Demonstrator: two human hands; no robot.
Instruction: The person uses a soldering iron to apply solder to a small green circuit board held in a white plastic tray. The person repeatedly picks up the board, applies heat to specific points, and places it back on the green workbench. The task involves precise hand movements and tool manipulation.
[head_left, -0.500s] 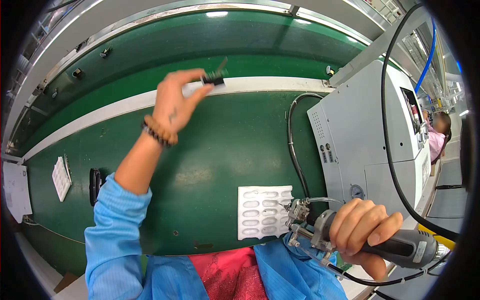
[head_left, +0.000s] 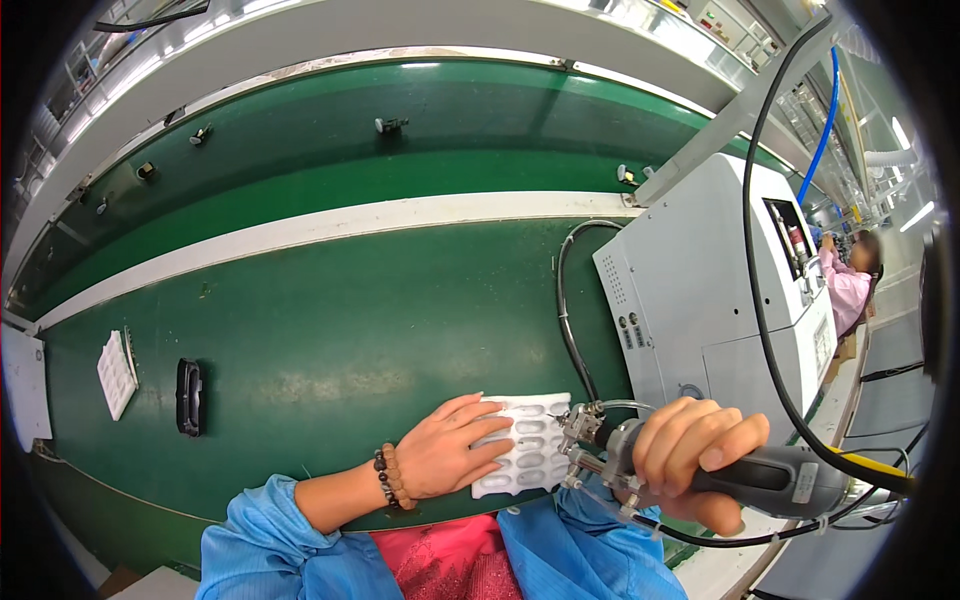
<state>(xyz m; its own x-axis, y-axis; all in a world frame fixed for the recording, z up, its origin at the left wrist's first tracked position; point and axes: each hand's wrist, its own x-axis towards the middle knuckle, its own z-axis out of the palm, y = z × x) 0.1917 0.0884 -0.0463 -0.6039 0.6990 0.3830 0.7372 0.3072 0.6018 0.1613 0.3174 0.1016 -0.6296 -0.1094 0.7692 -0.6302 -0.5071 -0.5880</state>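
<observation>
Head view. Left hand [head_left: 447,452]: palm down, fingers extended and apart, laid over the left side of a white tray [head_left: 532,488]; no grip seen, palm side hidden. Right hand [head_left: 700,450]: fingers wrapped round the grey-black body of a tool [head_left: 775,480], clamped on it. Tool's metal head [head_left: 583,428] points left, overlapping the tray's right edge; contact cannot be told.

Tray sits at the near edge of the green table [head_left: 330,300], oval pockets upward; pocket contents too small to judge. A cable [head_left: 720,542] runs beneath the tool. Machine [head_left: 690,290] stands to the right; black case [head_left: 190,398] and second tray [head_left: 117,375] well apart at left. Small part [head_left: 388,126] on the belt [head_left: 300,130] beyond.

Risks (judged): tray could skid or tip over the near edge if the left hand pressed unevenly. Tool head could knock the tray or catch fingers if the right wrist dropped or swung left. Cable, if snagged, could drag the tool off line.
</observation>
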